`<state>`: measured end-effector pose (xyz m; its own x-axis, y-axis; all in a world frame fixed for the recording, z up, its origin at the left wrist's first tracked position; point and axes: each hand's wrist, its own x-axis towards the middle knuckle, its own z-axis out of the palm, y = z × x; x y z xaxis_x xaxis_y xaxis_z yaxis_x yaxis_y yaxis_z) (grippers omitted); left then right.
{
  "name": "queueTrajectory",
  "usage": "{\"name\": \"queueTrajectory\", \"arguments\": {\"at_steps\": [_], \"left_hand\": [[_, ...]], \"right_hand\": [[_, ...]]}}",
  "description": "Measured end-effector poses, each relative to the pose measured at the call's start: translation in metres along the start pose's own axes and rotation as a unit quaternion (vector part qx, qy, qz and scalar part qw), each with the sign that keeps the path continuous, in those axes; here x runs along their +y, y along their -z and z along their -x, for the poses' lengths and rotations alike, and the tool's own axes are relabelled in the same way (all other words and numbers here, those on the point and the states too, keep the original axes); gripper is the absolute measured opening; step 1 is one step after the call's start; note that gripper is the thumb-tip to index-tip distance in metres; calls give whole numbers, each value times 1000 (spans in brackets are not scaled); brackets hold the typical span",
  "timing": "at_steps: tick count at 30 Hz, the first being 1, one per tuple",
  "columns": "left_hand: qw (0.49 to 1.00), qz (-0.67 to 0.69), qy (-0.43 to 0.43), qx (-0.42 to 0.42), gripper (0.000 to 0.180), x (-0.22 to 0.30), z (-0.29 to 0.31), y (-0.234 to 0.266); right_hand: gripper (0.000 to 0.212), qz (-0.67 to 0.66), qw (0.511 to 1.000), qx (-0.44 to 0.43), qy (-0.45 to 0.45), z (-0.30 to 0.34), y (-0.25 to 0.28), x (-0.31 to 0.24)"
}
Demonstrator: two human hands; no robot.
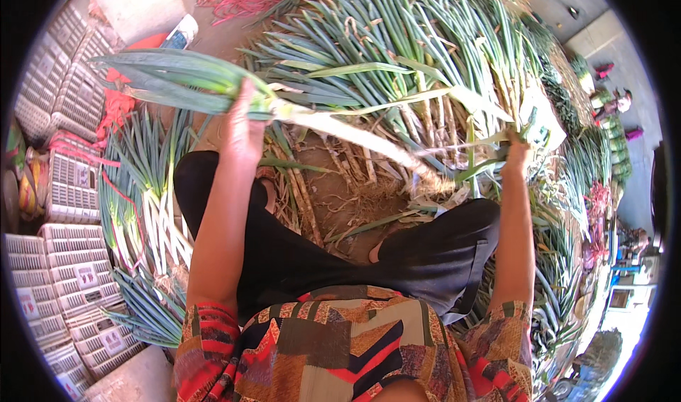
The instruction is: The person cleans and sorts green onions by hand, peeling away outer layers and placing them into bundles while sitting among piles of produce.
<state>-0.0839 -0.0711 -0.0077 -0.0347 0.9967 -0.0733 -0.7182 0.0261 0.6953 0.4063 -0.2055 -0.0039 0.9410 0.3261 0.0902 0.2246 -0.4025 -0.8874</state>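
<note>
White crates [73, 182] stand left of the scallion heap [397, 37]. On the heap's near side, your left hand [245, 129], arm outstretched, grips one long scallion [340, 127]; your right hand [519, 155], likewise outstretched, clasps leaf strips [482, 105], fingertips hidden.

The floor [324, 188] is brown and earthy at its middle, and smooth grey floor [644, 171] stretches away along its right edge. White slatted crates [71, 281] stand stacked along the left edge, with a pale block [138, 6] at the far left corner. Glaring white light [637, 324] floods the near right corner, beside what looks like a blue vehicle [597, 375].
</note>
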Motion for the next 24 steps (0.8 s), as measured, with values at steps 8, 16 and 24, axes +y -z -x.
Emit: {"name": "queueTrajectory", "arguments": {"at_steps": [8,16,24], "left_hand": [[996,41,-34,70,35,13,-26,22],[999,39,26,11,27,-33,-20,21],[908,-397,102,-91,34,-36,13,-2]], "right_hand": [[52,428,902,34,45,-86,122,97],[48,266,756,-415,431,194,-79,-37],[38,-64,804,-592,-8,262,-108,-42]]}}
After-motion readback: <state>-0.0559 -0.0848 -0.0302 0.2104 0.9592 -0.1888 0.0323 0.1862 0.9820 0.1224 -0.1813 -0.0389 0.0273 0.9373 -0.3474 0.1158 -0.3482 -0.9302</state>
